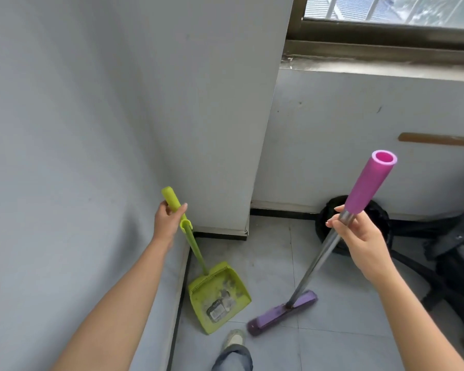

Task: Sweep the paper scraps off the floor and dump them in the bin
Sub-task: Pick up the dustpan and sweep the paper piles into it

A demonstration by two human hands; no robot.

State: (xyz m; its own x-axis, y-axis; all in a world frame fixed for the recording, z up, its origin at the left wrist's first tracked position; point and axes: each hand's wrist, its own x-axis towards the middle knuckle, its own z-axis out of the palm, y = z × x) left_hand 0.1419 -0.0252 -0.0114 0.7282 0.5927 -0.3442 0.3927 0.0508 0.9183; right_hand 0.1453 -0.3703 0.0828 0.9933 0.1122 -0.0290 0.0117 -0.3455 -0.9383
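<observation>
Scraps: 1 clump in 1 dustpan, left hand gripping it; right hand grips 1 broom.

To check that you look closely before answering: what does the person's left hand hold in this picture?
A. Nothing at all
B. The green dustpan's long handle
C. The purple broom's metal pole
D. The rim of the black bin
B: the left hand is closed around the top of the green dustpan handle, while the right hand holds the purple broom.
</observation>
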